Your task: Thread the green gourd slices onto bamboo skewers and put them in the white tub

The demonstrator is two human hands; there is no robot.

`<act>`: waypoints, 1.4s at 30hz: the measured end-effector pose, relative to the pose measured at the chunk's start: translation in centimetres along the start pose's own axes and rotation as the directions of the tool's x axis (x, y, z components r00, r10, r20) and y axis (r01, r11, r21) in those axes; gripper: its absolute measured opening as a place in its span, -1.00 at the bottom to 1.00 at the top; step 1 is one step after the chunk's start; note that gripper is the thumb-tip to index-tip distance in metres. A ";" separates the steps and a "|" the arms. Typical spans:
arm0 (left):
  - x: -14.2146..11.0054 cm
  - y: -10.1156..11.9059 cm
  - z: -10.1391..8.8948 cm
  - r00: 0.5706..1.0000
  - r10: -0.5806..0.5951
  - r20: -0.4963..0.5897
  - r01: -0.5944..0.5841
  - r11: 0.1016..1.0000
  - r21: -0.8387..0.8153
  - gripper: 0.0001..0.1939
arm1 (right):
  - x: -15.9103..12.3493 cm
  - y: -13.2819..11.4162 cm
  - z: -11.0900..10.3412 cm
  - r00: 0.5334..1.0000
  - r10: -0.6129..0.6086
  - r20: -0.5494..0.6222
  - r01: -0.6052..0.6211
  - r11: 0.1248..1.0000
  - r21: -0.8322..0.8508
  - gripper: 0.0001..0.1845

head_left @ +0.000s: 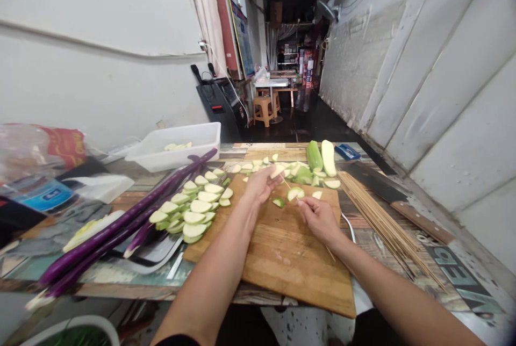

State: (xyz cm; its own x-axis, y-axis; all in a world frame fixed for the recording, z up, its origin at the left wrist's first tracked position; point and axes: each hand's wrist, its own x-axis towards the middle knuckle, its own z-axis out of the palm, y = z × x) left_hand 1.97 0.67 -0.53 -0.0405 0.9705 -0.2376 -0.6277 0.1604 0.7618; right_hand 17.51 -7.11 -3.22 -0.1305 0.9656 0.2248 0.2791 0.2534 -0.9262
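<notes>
Head view: over one cutting board [282,249], the right hand [320,218] grips one skewer [285,181] bearing one pale slice [295,193]; the left hand [261,184] pinches a second slice [277,171] near the skewer's far tip. Two squash pieces [328,158] lie far right.

One left hand [262,185], one right hand [319,218], one skewer [286,181] over one wooden board [290,260]
On the skewer sits a single squash slice [295,193], with another slice [277,171] at the left fingertips; the pale-green slices [200,206] heaped around are too many to count. Beyond the board are two large squash pieces [315,157] and one blue packet [347,151]; to the right, one cleaver [403,209] and one bundle of skewers [379,222], its sticks uncountable. At left: at least three purple eggplants [121,221] and one white bin [201,153]. In the background: two stools [263,111], one wall fan [327,8]
</notes>
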 end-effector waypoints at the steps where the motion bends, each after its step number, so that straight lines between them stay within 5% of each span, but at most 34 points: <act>1: 0.0 0.0 0.0 1.000 -0.003 0.004 0.003 1.000 -0.001 -0.94 | 0.1 0.1 0.0 0.999 0.030 0.027 -0.031 0.998 0.052 -0.70; 7: 0.0 -0.1 0.0 1.000 -0.017 0.013 0.017 1.000 0.005 -0.95 | 0.5 0.9 0.1 0.987 0.112 0.119 -0.135 0.968 0.211 -0.69; 20: -0.3 0.0 0.1 0.999 0.020 0.050 -0.019 1.000 -0.015 -0.96 | 0.5 1.0 0.2 0.995 0.058 0.082 -0.075 0.972 0.223 -0.61; 30: -0.4 0.0 0.4 0.998 0.063 -0.003 -0.063 0.997 -0.033 -0.89 | 0.0 0.5 0.0 0.999 0.004 0.045 -0.007 0.997 0.071 -0.64; 42: 0.1 -0.6 0.2 0.999 0.046 -0.017 -0.047 0.996 -0.071 -0.89 | -0.3 0.2 0.2 0.991 0.104 0.085 -0.120 0.968 0.221 -0.57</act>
State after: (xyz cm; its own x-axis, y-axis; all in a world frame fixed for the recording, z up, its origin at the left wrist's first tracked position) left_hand 2.45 0.71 -0.88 -0.0827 0.9736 -0.2128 -0.6786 0.1014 0.7275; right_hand 17.40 -7.35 -3.49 -0.1815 0.9782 0.1011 0.0758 0.1165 -0.9903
